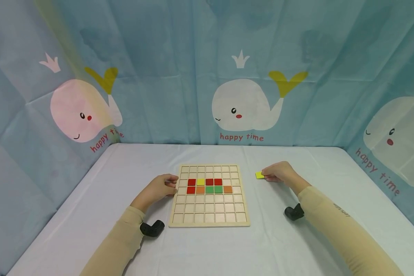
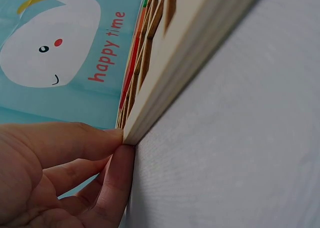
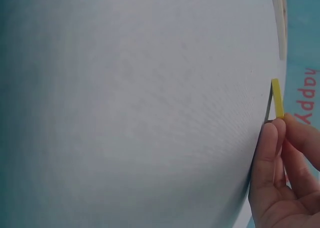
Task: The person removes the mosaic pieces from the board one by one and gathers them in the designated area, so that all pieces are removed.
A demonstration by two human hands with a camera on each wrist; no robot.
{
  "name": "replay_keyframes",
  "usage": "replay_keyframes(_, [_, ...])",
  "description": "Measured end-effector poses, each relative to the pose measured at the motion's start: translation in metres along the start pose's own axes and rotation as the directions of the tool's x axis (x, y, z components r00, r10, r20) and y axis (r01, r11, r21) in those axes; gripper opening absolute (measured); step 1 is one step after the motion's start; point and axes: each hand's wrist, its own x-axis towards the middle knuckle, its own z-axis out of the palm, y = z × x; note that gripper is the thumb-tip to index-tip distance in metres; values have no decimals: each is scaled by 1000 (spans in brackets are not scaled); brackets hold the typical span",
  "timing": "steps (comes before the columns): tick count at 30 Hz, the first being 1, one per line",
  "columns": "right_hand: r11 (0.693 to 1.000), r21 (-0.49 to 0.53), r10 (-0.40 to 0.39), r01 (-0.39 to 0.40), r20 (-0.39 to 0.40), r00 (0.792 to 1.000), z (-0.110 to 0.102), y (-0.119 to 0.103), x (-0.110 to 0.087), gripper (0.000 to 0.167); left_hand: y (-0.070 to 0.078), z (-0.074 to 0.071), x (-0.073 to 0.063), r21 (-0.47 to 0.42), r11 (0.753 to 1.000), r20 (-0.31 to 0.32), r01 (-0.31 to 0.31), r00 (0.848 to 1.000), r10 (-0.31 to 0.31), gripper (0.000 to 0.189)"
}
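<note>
A light wooden grid board [image 1: 209, 224] lies flat on the white table. Two neighbouring rows of its squares hold coloured tiles: in the far one red, a yellow tile [image 1: 201, 182], then two reds; in the nearer one a red tile [image 1: 191, 190], orange, two greens and orange. At the board's left edge, my left hand [image 1: 160, 190] pinches the rim between thumb and finger, seen closely by the left wrist view. Right of the board, my right hand [image 1: 279, 171] pinches a yellow square tile [image 3: 277, 98] by one edge, tilted close over the tablecloth.
The white cloth-covered table [image 1: 210, 253] spreads around the board on all sides. Behind and beside it hangs a blue curtain [image 1: 165, 107] printed with whales. A black strap-like piece [image 1: 153, 229] shows at the left wrist and another [image 1: 294, 212] at the right.
</note>
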Motion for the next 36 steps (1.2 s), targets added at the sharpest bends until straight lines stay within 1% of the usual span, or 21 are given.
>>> replay_keyframes(7, [999, 25, -48, 47, 34, 998, -3, 0, -3, 34, -2, -1, 0, 3, 1000, 2, -12, 1000, 12, 51])
replay_keyframes(10, [999, 25, -44, 44, 16, 999, -2, 1, -3, 33, -2, 0, 0, 5, 1000, 1, -13, 1000, 13, 51])
replay_keyframes(15, [999, -3, -40, 40, -16, 999, 0, 0, -2, 37, -1, 0, 0, 4, 1000, 1, -13, 1000, 13, 51])
replay_keyframes(18, [997, -33, -65, 64, -26, 998, -2, -2, -5, 38, -1, 0, 0, 3, 1000, 3, -10, 1000, 10, 52])
replay_keyframes(21, [996, -72, -64, 60, -50, 997, -3, -6, -8, 38, -1, 0, 0, 4, 1000, 2, -9, 1000, 9, 52])
replay_keyframes(25, [992, -113, -67, 60, -57, 996, -1, -11, -12, 39, -2, 0, 0, 4, 1000, 4, -12, 1000, 12, 52])
replay_keyframes(29, [990, -108, -94, 89, -38, 995, 3, -15, -18, 39, -2, -1, 0, 4, 1000, 5, -13, 1000, 13, 51])
replay_keyframes(36, [989, -60, -134, 134, 11, 991, 12, -19, -22, 37, -2, 0, 0, 0, 1000, 2, -13, 1000, 13, 52])
